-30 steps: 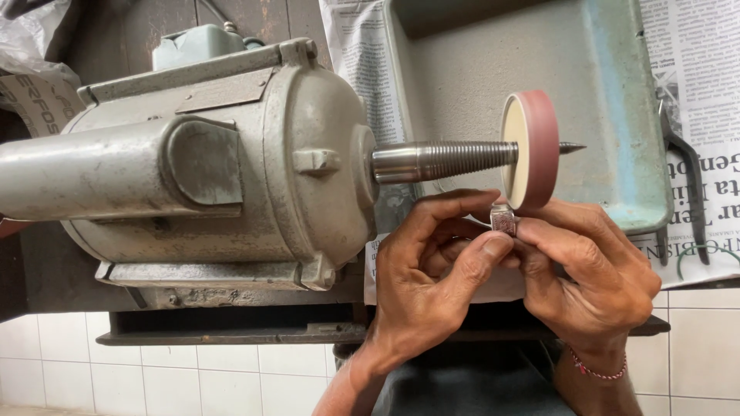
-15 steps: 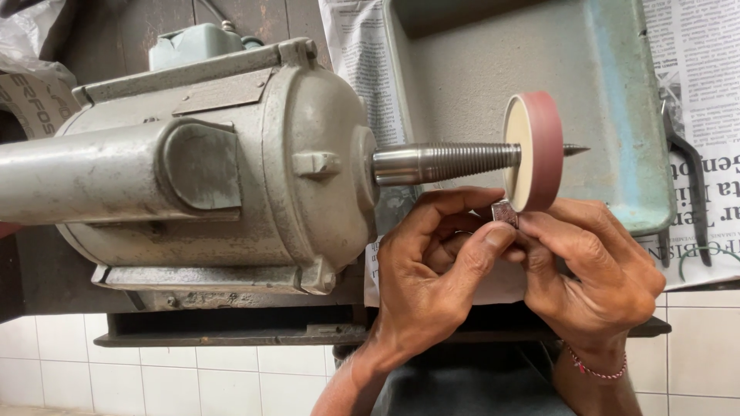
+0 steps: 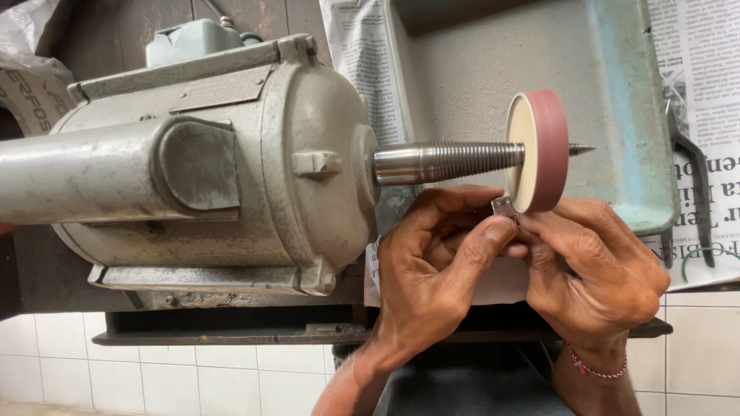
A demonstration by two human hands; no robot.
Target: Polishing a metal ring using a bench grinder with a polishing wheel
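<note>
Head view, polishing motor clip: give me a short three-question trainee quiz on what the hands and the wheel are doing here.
1. True or false: the left hand and right hand both pinch the small metal piece.
2. Which part of the red-rimmed wheel does the piece meet? A) the top edge B) the lower edge C) the pointed spindle tip
3. Fill in: the wheel sits on a threaded, tapered ____ coming out of the grey motor.

Key: 1 true; 2 B; 3 spindle.
</note>
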